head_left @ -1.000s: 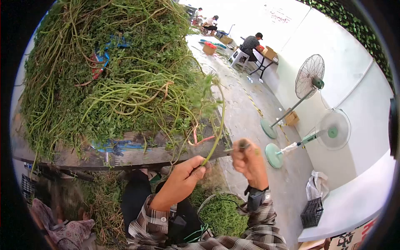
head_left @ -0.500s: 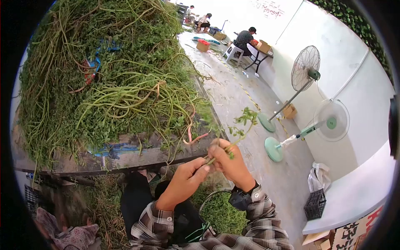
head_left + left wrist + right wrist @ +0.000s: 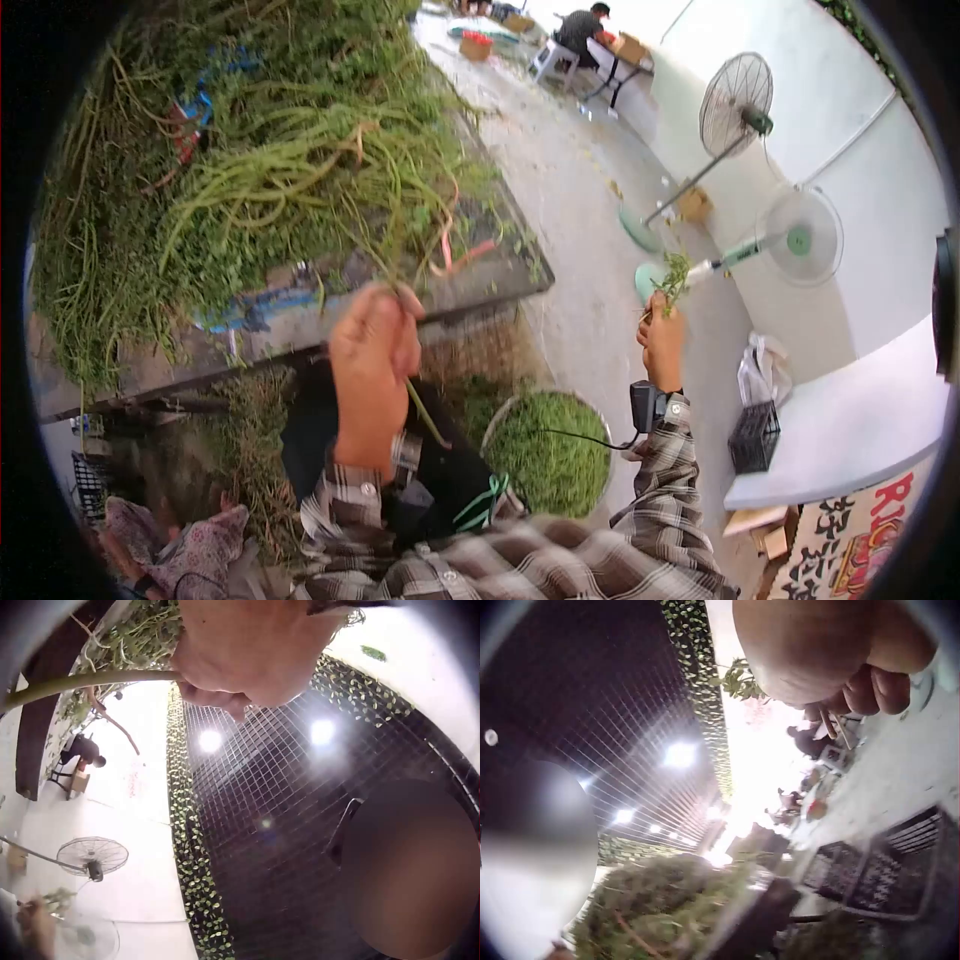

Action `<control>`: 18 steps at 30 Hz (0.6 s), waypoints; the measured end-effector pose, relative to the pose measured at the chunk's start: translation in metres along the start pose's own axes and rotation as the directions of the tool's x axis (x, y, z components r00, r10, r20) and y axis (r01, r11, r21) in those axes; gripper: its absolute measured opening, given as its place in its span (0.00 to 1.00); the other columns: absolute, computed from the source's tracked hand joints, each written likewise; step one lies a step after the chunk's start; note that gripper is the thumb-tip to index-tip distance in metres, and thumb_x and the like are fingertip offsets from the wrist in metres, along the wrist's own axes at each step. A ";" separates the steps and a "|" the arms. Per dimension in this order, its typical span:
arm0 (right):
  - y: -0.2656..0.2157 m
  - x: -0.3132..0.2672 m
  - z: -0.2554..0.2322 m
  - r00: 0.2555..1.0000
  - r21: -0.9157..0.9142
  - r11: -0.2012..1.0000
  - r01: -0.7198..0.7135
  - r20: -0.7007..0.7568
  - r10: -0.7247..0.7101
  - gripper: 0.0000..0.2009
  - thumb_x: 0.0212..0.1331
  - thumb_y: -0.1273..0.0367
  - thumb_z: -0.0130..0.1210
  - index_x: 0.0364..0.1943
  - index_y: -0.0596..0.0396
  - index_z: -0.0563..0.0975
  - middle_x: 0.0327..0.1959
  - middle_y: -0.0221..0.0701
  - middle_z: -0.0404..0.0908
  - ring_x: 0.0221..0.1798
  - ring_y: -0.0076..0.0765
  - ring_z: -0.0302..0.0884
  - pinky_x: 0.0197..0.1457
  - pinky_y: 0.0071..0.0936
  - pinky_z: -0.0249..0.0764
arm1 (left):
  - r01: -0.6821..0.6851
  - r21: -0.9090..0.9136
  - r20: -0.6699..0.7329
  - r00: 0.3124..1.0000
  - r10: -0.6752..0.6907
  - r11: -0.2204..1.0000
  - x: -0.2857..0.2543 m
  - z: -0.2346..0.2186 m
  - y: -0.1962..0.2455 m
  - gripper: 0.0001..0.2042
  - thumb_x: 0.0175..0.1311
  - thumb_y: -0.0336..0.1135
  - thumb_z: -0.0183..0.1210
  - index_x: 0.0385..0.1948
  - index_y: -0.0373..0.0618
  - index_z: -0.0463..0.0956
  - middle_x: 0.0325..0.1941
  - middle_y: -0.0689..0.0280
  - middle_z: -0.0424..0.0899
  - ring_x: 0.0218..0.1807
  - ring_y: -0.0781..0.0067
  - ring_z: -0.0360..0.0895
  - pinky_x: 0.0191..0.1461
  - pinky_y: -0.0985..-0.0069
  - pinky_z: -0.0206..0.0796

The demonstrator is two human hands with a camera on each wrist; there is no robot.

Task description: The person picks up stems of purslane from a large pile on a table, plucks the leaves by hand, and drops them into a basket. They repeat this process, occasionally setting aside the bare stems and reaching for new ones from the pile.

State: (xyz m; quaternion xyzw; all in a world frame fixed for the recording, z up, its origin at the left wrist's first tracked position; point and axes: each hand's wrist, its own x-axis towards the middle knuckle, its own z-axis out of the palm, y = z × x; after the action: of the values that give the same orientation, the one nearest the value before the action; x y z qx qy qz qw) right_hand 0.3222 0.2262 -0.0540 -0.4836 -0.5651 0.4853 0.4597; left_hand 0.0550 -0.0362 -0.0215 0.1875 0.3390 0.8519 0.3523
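In the head view my left hand is raised in front of the table edge and grips a long green plant stem, whose bare end hangs below the fist. The left wrist view shows the same stem sticking out sideways from the curled fingers. Off to the right, my right hand pinches a small leafy sprig. Its leaves and cut stalk ends poke out on either side of the hand in the right wrist view. A big heap of stems and leaves covers much of the dark table.
A round tub of leafy greens stands on the floor below my hands. Two standing fans are by the right wall, near a black crate. Another person sits at a small table farther back. A pinkish strip lies by the heap.
Both hands were together at the stem half a second ago. Now they are apart: the right has moved right with the leafy sprig, the left has moved left and up with the stem.
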 end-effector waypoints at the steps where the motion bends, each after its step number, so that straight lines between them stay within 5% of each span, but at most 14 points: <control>1: 0.040 0.002 -0.024 0.999 -0.020 0.999 -0.040 -0.008 0.040 0.15 0.63 0.60 0.45 0.21 0.53 0.66 0.10 0.22 0.56 0.08 0.20 0.51 0.11 0.24 0.47 | -0.045 -0.034 -0.029 0.999 0.044 0.998 0.002 -0.003 0.000 0.11 0.68 0.39 0.47 0.32 0.40 0.70 0.14 0.78 0.58 0.15 0.90 0.51 0.17 0.86 0.40; 3: 0.131 -0.001 -0.078 0.980 -0.554 0.822 0.135 -0.047 -0.193 0.17 0.62 0.57 0.46 0.19 0.53 0.68 0.09 0.23 0.60 0.08 0.22 0.54 0.10 0.25 0.50 | -0.065 -0.133 -0.042 0.997 0.060 0.989 0.006 -0.009 0.008 0.11 0.68 0.39 0.47 0.32 0.41 0.70 0.14 0.78 0.57 0.15 0.89 0.50 0.17 0.86 0.41; 5: 0.177 -0.040 -0.123 0.979 -0.779 0.605 0.167 0.056 -0.199 0.22 0.60 0.56 0.46 0.14 0.58 0.69 0.08 0.32 0.65 0.09 0.33 0.59 0.15 0.36 0.57 | -0.123 -0.222 -0.057 0.992 0.113 0.967 0.010 -0.017 0.013 0.11 0.68 0.39 0.46 0.33 0.41 0.69 0.14 0.77 0.56 0.15 0.88 0.49 0.16 0.86 0.41; 6: 0.219 -0.053 -0.160 0.992 -0.895 0.430 0.120 0.097 -0.077 0.25 0.58 0.55 0.47 0.12 0.61 0.70 0.10 0.40 0.68 0.11 0.41 0.66 0.20 0.41 0.64 | -0.161 -0.280 -0.047 0.987 0.154 0.946 0.013 -0.022 0.013 0.10 0.69 0.39 0.46 0.33 0.42 0.69 0.14 0.77 0.56 0.15 0.88 0.49 0.16 0.86 0.42; 7: 0.240 -0.071 -0.190 0.972 -0.950 0.271 0.155 0.196 0.130 0.18 0.56 0.58 0.50 0.22 0.62 0.75 0.12 0.39 0.73 0.14 0.39 0.72 0.20 0.36 0.67 | -0.200 -0.337 -0.039 0.979 0.199 0.920 0.014 -0.026 0.013 0.10 0.69 0.39 0.45 0.34 0.42 0.68 0.15 0.76 0.55 0.15 0.87 0.48 0.16 0.86 0.42; 9: 0.256 -0.105 -0.220 0.928 -0.985 0.173 0.027 0.089 0.362 0.15 0.55 0.62 0.52 0.36 0.62 0.76 0.17 0.37 0.76 0.16 0.36 0.76 0.20 0.32 0.68 | -0.212 -0.351 -0.037 0.976 0.213 0.912 0.015 -0.028 0.011 0.11 0.69 0.40 0.45 0.34 0.42 0.69 0.16 0.76 0.55 0.16 0.87 0.49 0.17 0.86 0.43; 10: 0.243 -0.107 -0.208 0.925 -0.984 0.177 0.034 0.098 0.366 0.15 0.55 0.62 0.52 0.36 0.62 0.76 0.17 0.37 0.76 0.16 0.36 0.76 0.20 0.32 0.68 | -0.212 -0.359 -0.045 0.977 0.210 0.909 0.015 -0.027 0.010 0.11 0.69 0.40 0.45 0.34 0.42 0.69 0.16 0.76 0.55 0.16 0.87 0.49 0.17 0.86 0.43; 12: 0.169 -0.118 -0.149 0.828 -0.852 0.435 -0.292 0.002 0.561 0.16 0.54 0.64 0.52 0.43 0.60 0.74 0.28 0.41 0.80 0.26 0.38 0.78 0.28 0.33 0.73 | -0.201 -0.371 -0.051 0.979 0.197 0.906 0.016 -0.024 0.005 0.11 0.69 0.40 0.45 0.34 0.43 0.68 0.15 0.76 0.55 0.16 0.87 0.49 0.17 0.85 0.44; 14: 0.144 -0.102 -0.107 0.845 -0.696 0.691 -0.195 0.238 0.479 0.16 0.56 0.65 0.51 0.46 0.59 0.73 0.29 0.34 0.79 0.26 0.23 0.76 0.27 0.20 0.72 | -0.188 -0.372 -0.043 0.982 0.186 0.909 0.017 -0.019 0.000 0.11 0.69 0.40 0.45 0.33 0.43 0.68 0.15 0.76 0.55 0.16 0.87 0.49 0.17 0.86 0.44; 16: 0.077 -0.109 -0.029 0.814 -0.505 0.848 -0.163 0.417 0.404 0.16 0.60 0.67 0.47 0.49 0.60 0.72 0.31 0.32 0.79 0.25 0.21 0.72 0.27 0.16 0.70 | -0.172 -0.367 -0.051 0.985 0.164 0.914 0.016 -0.014 -0.005 0.11 0.69 0.40 0.44 0.33 0.43 0.68 0.15 0.77 0.55 0.16 0.87 0.49 0.17 0.86 0.44; 18: 0.029 -0.120 0.029 0.665 -0.336 0.930 -0.151 0.662 0.347 0.18 0.64 0.64 0.44 0.52 0.62 0.69 0.30 0.29 0.77 0.27 0.20 0.72 0.30 0.16 0.69 | -0.172 -0.362 -0.054 0.985 0.164 0.916 0.015 -0.010 -0.008 0.11 0.69 0.40 0.44 0.33 0.43 0.67 0.15 0.77 0.55 0.16 0.87 0.49 0.17 0.86 0.44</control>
State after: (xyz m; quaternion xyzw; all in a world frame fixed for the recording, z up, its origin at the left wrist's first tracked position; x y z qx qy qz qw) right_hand 0.3095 0.1062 -0.0915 -0.3860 -0.6827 0.6166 0.0691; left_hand 0.0428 -0.0256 -0.0327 0.1375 0.1613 0.9292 0.3027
